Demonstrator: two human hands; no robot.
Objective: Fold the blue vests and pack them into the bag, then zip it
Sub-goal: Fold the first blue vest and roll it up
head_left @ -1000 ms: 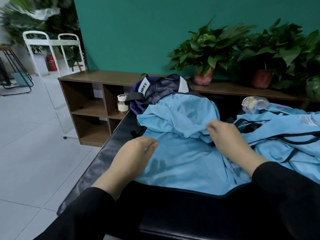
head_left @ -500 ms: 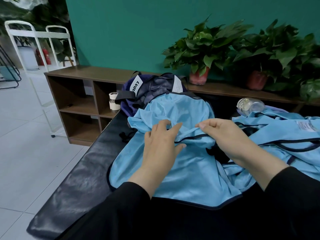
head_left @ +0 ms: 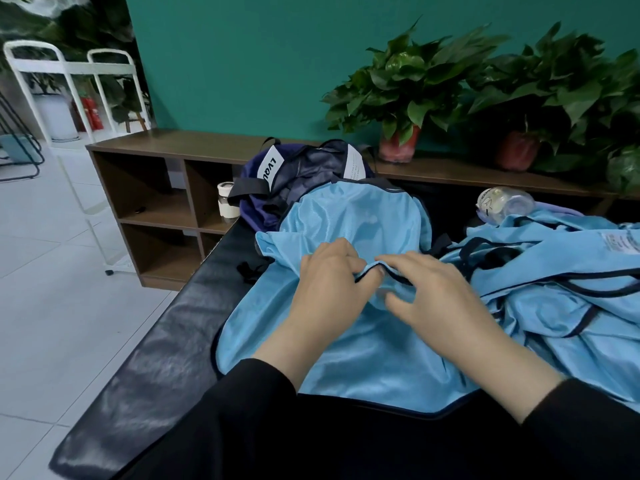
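Between the two hands, the dark-piped edge of a shiny light-blue mesh vest (head_left: 346, 327) was gathered on the black padded bench (head_left: 166, 344). The left hand (head_left: 325, 289) pinched that edge; the right hand (head_left: 433, 292) pinched it too, fingers curled. Folding seemed just begun; next, the edge likely needed carrying over squarely. Beyond the hands lay the navy fabric bag (head_left: 294, 178), its white tag reading "LVQU", perhaps cut off. More crumpled blue vests (head_left: 554, 282) lay right of the right hand, with an unreadable label.

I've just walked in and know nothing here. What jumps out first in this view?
Two bare hands, left hand and right hand, meet at the middle, pinching the dark-trimmed edge of a light blue vest spread on a black bench. More blue vests lie heaped at right, and a navy bag sits behind.
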